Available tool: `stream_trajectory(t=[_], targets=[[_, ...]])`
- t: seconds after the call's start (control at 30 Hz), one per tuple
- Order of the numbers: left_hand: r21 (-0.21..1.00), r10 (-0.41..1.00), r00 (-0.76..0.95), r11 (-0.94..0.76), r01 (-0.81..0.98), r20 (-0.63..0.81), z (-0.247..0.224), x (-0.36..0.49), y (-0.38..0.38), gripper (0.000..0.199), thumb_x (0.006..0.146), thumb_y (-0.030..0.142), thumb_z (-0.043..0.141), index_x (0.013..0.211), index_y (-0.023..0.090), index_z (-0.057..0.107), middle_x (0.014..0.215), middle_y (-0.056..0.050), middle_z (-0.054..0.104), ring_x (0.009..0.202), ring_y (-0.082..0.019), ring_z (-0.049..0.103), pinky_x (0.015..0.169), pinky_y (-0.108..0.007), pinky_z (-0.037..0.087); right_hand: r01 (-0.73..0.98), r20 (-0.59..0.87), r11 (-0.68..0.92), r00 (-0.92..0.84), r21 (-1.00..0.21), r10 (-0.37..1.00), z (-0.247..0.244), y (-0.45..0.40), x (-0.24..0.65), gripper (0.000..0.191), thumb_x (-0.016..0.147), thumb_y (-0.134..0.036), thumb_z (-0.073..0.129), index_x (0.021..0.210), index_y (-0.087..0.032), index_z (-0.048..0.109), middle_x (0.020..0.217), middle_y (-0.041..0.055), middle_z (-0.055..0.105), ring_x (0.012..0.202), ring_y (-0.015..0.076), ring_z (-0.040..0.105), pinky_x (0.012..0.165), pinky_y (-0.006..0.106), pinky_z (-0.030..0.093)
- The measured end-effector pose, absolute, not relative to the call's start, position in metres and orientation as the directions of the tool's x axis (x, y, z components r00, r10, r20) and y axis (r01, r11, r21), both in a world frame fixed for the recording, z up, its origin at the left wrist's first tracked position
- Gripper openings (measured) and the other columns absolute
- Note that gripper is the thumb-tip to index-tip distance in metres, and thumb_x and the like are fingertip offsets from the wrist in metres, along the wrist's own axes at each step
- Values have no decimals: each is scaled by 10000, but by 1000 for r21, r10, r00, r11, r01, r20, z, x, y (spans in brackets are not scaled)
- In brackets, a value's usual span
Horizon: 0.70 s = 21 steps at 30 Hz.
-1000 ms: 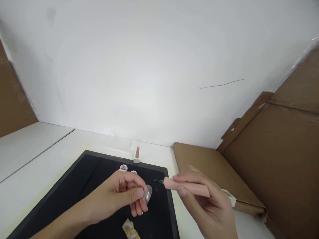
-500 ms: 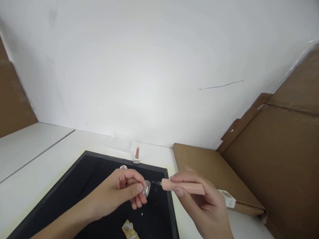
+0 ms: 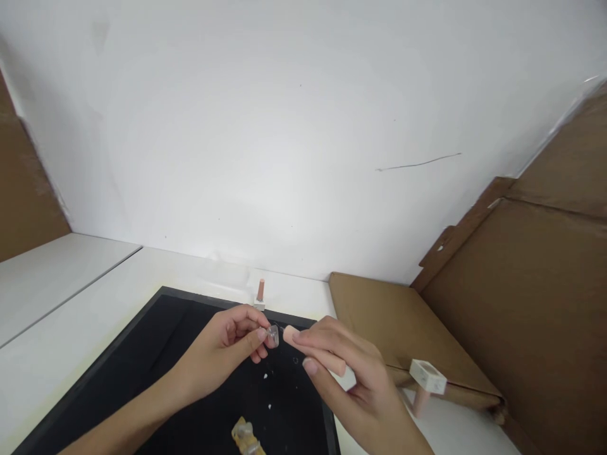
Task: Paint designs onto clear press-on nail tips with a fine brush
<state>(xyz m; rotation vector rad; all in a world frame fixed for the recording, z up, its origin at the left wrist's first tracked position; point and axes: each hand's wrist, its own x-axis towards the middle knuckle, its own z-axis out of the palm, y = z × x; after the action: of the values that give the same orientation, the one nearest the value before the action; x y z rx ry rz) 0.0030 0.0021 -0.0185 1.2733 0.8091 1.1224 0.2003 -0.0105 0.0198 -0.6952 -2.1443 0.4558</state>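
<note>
- Moved since the earlier frames, head view: right hand (image 3: 367, 385), shifted towards 9 o'clock with its pink handle (image 3: 327, 358) now sloping more steeply; left hand (image 3: 220, 344), raised slightly towards 12 o'clock; clear piece (image 3: 274, 337), carried up with it; clock directions below are taken from this piece.
- Left hand: thumb and forefinger narrowed in a pinch on the clear piece, remaining fingers curled behind; forearm running off towards 8 o'clock.
- Clear piece: transparent, held above the black mat (image 3: 180, 328), its edge projecting past the left fingertips.
- Right hand, at 4 o'clock: fingers closed about the pink handle, thumb below, forefinger along the top.
- Brush (image 3: 280, 327): thin, dark, at the handle's upper end, pointing at the clear piece; contact cannot be told.
- Small bottle (image 3: 260, 294), between 11 and 12 o'clock: pink stem upright over a white block, beside the mat's far edge.
- White-and-pink item (image 3: 427, 378), between 3 and 4 o'clock: white block uppermost, pink part below, near the cardboard box (image 3: 379, 309).
- White object (image 3: 349, 379), near 4 o'clock: partly hidden by the right hand; identity unclear.
- Yellowish item (image 3: 247, 436), between 6 and 7 o'clock: on the mat, bearing clear parts; two white specks (image 3: 270, 406) near 6 o'clock.
</note>
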Motion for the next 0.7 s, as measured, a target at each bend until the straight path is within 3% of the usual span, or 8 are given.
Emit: stream_trajectory(t=[0.23, 0.4, 0.57, 0.7], targets=[[979, 952, 279, -70, -194, 124, -16, 1, 0, 273, 761, 402, 689, 800, 143, 616, 676, -7, 665, 601, -103, 581, 581, -219, 467, 282, 623, 809, -525, -515, 579, 21, -13, 203, 278, 828, -48, 491, 994, -241, 603, 716, -10, 603, 627, 112, 544, 556, 219, 427], [982, 952, 282, -71, -175, 119, -15, 1, 0, 260, 767, 394, 684, 788, 145, 614, 670, -11, 664, 589, -104, 576, 574, -222, 469, 306, 657, 826, -503, -473, 562, 23, -14, 201, 301, 845, -68, 496, 1079, -226, 600, 803, 33, 618, 693, 134, 577, 594, 242, 466], [983, 959, 252, -90, -163, 130, -13, -1, 0, 235, 795, 381, 658, 800, 151, 611, 677, -12, 664, 601, -110, 584, 581, -228, 475, 297, 654, 833, -518, -468, 552, 25, -15, 198, 262, 818, -53, 492, 978, -224, 610, 691, -1, 590, 597, 121, 538, 527, 230, 425], [983, 955, 260, -101, -151, 139, -12, -2, -3, 232, 798, 377, 653, 788, 149, 610, 678, -15, 663, 597, -113, 580, 583, -235, 477, 303, 701, 831, -446, -467, 557, 22, -15, 196, 295, 837, -63, 498, 1056, -231, 604, 750, 15, 616, 634, 125, 569, 543, 232, 454]])
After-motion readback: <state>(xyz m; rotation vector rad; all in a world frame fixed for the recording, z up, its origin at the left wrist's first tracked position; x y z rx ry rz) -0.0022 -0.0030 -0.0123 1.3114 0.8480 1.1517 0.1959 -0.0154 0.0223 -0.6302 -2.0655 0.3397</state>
